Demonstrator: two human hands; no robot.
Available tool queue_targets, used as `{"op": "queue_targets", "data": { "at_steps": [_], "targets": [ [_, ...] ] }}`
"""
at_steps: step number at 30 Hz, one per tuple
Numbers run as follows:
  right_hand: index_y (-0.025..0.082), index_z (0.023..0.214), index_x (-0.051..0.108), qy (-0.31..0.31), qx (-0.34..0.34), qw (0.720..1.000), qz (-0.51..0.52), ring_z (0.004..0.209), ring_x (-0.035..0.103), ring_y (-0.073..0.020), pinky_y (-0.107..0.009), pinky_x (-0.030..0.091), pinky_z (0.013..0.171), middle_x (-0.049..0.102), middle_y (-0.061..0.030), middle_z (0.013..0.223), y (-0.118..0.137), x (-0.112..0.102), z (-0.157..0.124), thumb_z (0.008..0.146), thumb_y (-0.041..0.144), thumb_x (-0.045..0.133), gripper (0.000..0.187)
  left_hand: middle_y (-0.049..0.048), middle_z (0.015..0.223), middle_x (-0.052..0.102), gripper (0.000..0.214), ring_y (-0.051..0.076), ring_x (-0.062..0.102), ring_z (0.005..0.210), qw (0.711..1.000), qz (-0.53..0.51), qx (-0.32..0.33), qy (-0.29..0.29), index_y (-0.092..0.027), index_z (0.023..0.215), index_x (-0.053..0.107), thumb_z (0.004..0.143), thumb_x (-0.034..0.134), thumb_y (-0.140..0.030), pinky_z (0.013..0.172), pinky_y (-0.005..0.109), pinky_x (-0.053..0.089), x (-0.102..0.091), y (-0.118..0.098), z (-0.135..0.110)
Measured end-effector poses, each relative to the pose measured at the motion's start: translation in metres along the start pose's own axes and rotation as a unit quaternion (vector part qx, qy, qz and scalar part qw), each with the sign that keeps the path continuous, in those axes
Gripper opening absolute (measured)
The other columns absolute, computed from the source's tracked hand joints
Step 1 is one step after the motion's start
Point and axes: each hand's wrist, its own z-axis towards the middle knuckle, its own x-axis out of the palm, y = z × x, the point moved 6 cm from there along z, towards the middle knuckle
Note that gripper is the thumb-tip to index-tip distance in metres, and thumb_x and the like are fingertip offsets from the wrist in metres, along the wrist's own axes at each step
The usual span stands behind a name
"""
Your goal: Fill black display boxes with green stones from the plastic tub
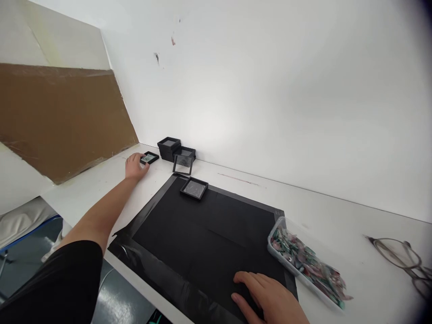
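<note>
My left hand (136,166) reaches to the far left of the white table, its thumb and fingers around the near-left side of a small black square frame (154,159) with something pale green inside. The frame lies flat on the tabletop. My right hand (268,297) hovers over or rests on the near right part of a black mat (202,238), thumb and fingers apart, holding nothing. Near the mat's far left corner lies another black square frame (195,188) with a clear film-like pane.
Behind stand stacked black frames (168,148), with a clear-paned lid (182,165) leaning on them. A clear plastic tray (276,256) of green and pink pieces sits at the mat's right edge. Eyeglasses (398,253) lie far right. A white wall (253,90) rises behind.
</note>
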Motion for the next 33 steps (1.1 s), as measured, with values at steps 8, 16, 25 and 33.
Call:
{"op": "queue_targets", "data": {
  "at_steps": [8, 16, 25, 33],
  "targets": [
    [0.029, 0.115, 0.068, -0.019, -0.027, 0.999, -0.009, 0.088, 0.071, -0.0234, -0.034, 0.053, 0.072, 0.075, -0.0064, 0.101, 0.009, -0.004, -0.009, 0.098, 0.035, 0.050, 0.026, 0.0081, 0.123, 0.066, 0.071, 0.029, 0.056, 0.123, 0.940, -0.091, 0.303, 0.124, -0.023, 0.113, 0.067, 0.057, 0.083, -0.063, 0.118, 0.041, 0.034, -0.005, -0.120, -0.095],
    [0.026, 0.112, 0.065, -0.012, -0.016, 1.000, -0.007, 0.092, 0.068, -0.0229, -0.036, 0.048, 0.077, 0.073, -0.0038, 0.100, 0.014, -0.010, -0.010, 0.098, 0.030, 0.052, 0.020, 0.0061, 0.104, 0.073, 0.031, 0.022, 0.066, 0.103, 0.890, -0.188, 0.367, 0.193, -0.022, 0.100, 0.074, 0.091, 0.062, -0.049, 0.094, 0.037, 0.051, 0.015, -0.214, -0.129],
    [0.025, 0.104, 0.068, -0.046, -0.006, 0.999, -0.013, 0.069, 0.063, -0.0167, -0.028, 0.038, 0.060, 0.067, -0.0008, 0.076, 0.009, -0.014, -0.005, 0.099, 0.035, 0.051, 0.021, -0.0002, 0.100, 0.078, 0.026, 0.014, 0.071, 0.094, 0.820, -0.256, 0.425, 0.285, -0.026, 0.115, 0.071, 0.090, 0.067, -0.032, 0.087, 0.024, 0.054, -0.005, -0.274, -0.201],
    [0.022, 0.126, 0.057, -0.149, 0.064, 0.987, -0.009, 0.060, 0.063, -0.0160, -0.027, 0.038, 0.053, 0.062, 0.0029, 0.069, -0.008, -0.011, 0.004, 0.098, 0.041, 0.048, 0.036, 0.0061, 0.100, 0.073, 0.019, 0.022, 0.067, 0.098, 0.799, -0.243, 0.458, 0.305, -0.020, 0.102, 0.072, 0.090, 0.065, -0.033, 0.093, 0.037, 0.051, -0.027, -0.283, -0.243]
  ]
}}
